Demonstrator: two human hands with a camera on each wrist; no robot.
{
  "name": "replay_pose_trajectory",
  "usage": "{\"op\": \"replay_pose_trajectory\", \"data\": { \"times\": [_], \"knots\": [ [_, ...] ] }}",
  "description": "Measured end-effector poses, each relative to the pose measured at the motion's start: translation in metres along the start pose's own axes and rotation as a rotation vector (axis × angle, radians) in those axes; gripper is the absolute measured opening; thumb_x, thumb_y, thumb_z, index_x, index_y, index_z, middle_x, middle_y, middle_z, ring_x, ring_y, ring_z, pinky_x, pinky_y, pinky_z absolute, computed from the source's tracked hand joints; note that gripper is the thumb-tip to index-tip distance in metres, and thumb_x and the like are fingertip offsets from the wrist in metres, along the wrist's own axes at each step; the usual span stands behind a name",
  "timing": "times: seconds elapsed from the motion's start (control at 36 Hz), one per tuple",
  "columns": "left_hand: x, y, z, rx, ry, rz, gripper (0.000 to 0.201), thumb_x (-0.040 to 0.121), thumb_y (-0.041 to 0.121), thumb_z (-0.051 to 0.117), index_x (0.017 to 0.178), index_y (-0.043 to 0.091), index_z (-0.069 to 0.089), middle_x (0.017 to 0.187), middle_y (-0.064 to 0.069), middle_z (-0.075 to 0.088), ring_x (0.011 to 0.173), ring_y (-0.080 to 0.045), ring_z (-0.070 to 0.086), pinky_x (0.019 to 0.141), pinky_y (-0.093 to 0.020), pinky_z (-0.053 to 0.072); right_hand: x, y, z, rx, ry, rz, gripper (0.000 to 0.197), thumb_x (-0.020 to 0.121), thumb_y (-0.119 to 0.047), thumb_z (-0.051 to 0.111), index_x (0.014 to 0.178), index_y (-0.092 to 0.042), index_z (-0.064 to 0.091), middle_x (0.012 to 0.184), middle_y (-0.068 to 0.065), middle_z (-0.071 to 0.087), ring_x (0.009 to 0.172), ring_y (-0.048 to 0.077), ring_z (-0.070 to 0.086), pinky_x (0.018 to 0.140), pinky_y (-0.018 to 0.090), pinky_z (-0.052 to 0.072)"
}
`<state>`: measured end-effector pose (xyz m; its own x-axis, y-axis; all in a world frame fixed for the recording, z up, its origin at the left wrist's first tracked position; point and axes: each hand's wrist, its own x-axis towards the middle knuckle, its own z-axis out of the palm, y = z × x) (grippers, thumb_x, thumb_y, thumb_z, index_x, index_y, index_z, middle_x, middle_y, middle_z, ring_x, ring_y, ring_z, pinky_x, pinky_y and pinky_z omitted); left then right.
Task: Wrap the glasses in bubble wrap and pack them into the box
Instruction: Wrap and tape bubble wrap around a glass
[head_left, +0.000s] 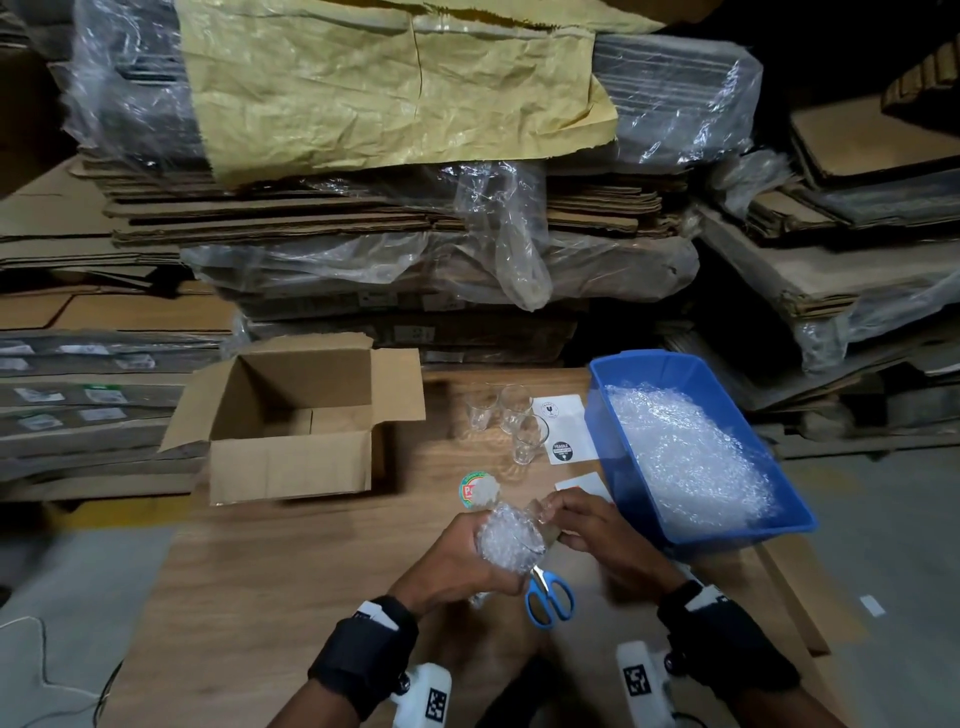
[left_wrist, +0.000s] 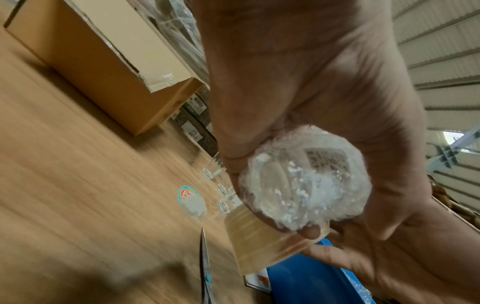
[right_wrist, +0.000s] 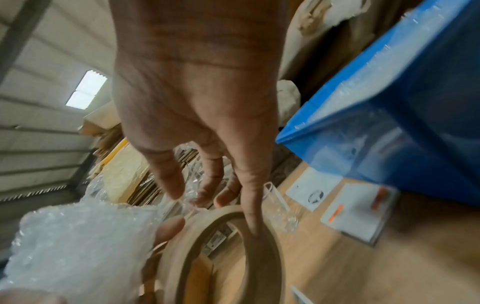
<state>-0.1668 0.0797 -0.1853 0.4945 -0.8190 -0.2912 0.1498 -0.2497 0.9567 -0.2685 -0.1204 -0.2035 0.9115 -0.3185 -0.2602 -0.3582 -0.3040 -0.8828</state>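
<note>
Worktop (head_left: 291, 571): wood-grain, set w/ stacked flat cardboard (head_left: 363, 218) behind. Cardboard box (head_left: 291, 467) stands open at left-centre, flaps out; interior appears empty, though the near floor of it is hidden. Blue bin (head_left: 800, 525) at right holds loose bubble wrap (head_left: 685, 457). Three bare glasses (head_left: 511, 426) stand upright btwn box and bin, close together, not yet wrapped. White label sheets (head_left: 563, 428) lie just beside them; a round sticker (head_left: 475, 491) sits nearer the person. Blue-handled scissors (head_left: 550, 597) lie on the worktop just below the hands. Wrapped glass (head_left: 506, 540) is held above the worktop, front-centre: left hand (head_left: 457, 558) curled round the bundle, thumb and fingers closing over the wrap, base end showing in the left wrist view. Right hand (head_left: 582, 525) holds a tape roll (right_wrist: 221, 257) w/ one finger through the core, other fingertips pinching at the loose tape end near the bundle. Judgement: step in hand is taping the wrap shut. Handling: bundle is light, soft outside, brittle inside; wrap film is slick, so glass could slide out an untaped end. Best hold is round the mid-body w/ a full palm, moderate squeeze only, open end kept covered. Bare glasses: take by the lower wall, one at a time, as they stand close enough to knock.
</note>
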Motion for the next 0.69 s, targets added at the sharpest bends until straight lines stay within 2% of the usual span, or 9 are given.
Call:
{"op": "replay_pose_trajectory", "data": {
  "times": [0.08, 0.14, 0.19, 0.36, 0.42, 0.47, 0.53, 0.61, 0.69],
  "knots": [
    [0.001, 0.000, 0.000, 0.015, -0.030, -0.014, 0.042, 0.073, -0.015, 0.080, 0.105, 0.010, 0.070, 0.085, 0.013, 0.073, 0.081, -0.001, 0.066, 0.073, -0.018, 0.051, 0.002, 0.001, -0.003, -0.085, 0.019, -0.079, 0.015, 0.085, -0.010, 0.076, 0.081, -0.017, 0.063, 0.090, -0.006, 0.064, 0.088, 0.006, 0.059, 0.084, 0.023, 0.046],
    [0.001, 0.000, -0.001, 0.016, -0.024, -0.024, 0.043, 0.072, -0.010, 0.083, 0.110, 0.005, 0.070, 0.093, 0.005, 0.073, 0.088, -0.008, 0.068, 0.077, -0.025, 0.054, 0.002, 0.003, 0.000, -0.220, 0.105, -0.181, 0.026, 0.083, -0.013, 0.078, 0.077, -0.030, 0.060, 0.085, -0.010, 0.062, 0.085, 0.007, 0.059, 0.076, 0.024, 0.048],
    [0.001, 0.000, -0.003, 0.011, -0.013, -0.026, 0.047, 0.070, -0.005, 0.085, 0.114, 0.004, 0.070, 0.099, -0.002, 0.073, 0.092, -0.013, 0.068, 0.082, -0.031, 0.057, 0.002, 0.000, 0.001, -0.322, 0.152, -0.276, 0.031, 0.085, -0.019, 0.075, 0.073, -0.037, 0.053, 0.079, -0.011, 0.059, 0.078, 0.008, 0.058, 0.068, 0.023, 0.043],
    [0.000, 0.001, -0.014, -0.069, 0.077, -0.037, 0.044, 0.074, -0.017, 0.079, 0.107, 0.010, 0.070, 0.085, 0.007, 0.074, 0.080, -0.009, 0.067, 0.072, -0.023, 0.053, -0.003, -0.007, -0.022, -0.520, -0.008, -0.457, 0.013, 0.088, -0.005, 0.060, 0.086, -0.017, 0.056, 0.087, -0.006, 0.059, 0.083, 0.013, 0.052, 0.073, 0.038, 0.045],
    [0.001, 0.002, -0.019, -0.132, 0.116, -0.030, 0.055, 0.075, -0.017, 0.078, 0.117, 0.015, 0.066, 0.094, 0.003, 0.076, 0.084, -0.011, 0.070, 0.072, -0.029, 0.057, -0.003, -0.011, -0.027, -0.626, -0.053, -0.447, 0.015, 0.085, 0.000, 0.059, 0.089, -0.014, 0.057, 0.090, -0.001, 0.060, 0.084, 0.019, 0.052, 0.073, 0.043, 0.045],
    [0.002, 0.004, -0.025, -0.177, 0.137, -0.018, 0.065, 0.075, -0.013, 0.078, 0.128, 0.020, 0.060, 0.103, -0.002, 0.074, 0.085, -0.021, 0.069, 0.072, -0.037, 0.058, -0.004, -0.019, -0.031, -0.693, -0.108, -0.433, 0.010, 0.088, -0.005, 0.052, 0.093, -0.012, 0.058, 0.091, 0.005, 0.060, 0.085, 0.025, 0.054, 0.073, 0.045, 0.045],
    [0.004, 0.004, -0.028, -0.204, 0.133, 0.007, 0.069, 0.074, -0.009, 0.080, 0.132, 0.020, 0.058, 0.105, -0.005, 0.071, 0.084, -0.024, 0.066, 0.071, -0.040, 0.056, -0.008, -0.029, -0.033, -0.713, -0.161, -0.450, 0.011, 0.091, -0.012, 0.045, 0.095, -0.015, 0.055, 0.089, 0.006, 0.059, 0.081, 0.025, 0.053, 0.070, 0.039, 0.041],
    [0.007, 0.005, -0.029, -0.223, 0.110, 0.030, 0.071, 0.073, -0.014, 0.081, 0.134, 0.017, 0.057, 0.113, -0.011, 0.068, 0.085, -0.022, 0.066, 0.069, -0.036, 0.057, -0.009, -0.043, -0.034, -0.698, -0.261, -0.516, 0.013, 0.089, -0.019, 0.038, 0.095, -0.027, 0.047, 0.085, 0.003, 0.056, 0.073, 0.013, 0.044, 0.065, 0.027, 0.024],
    [0.009, 0.006, -0.027, -0.245, 0.100, 0.066, 0.073, 0.069, -0.010, 0.083, 0.134, 0.015, 0.058, 0.115, -0.009, 0.068, 0.088, -0.016, 0.066, 0.070, -0.030, 0.055, -0.005, -0.052, -0.034, -0.728, -0.333, -0.558, 0.027, 0.083, -0.009, 0.042, 0.093, -0.034, 0.040, 0.089, -0.014, 0.042, 0.073, 0.005, 0.035, 0.066, 0.025, 0.024]
  ]
}}
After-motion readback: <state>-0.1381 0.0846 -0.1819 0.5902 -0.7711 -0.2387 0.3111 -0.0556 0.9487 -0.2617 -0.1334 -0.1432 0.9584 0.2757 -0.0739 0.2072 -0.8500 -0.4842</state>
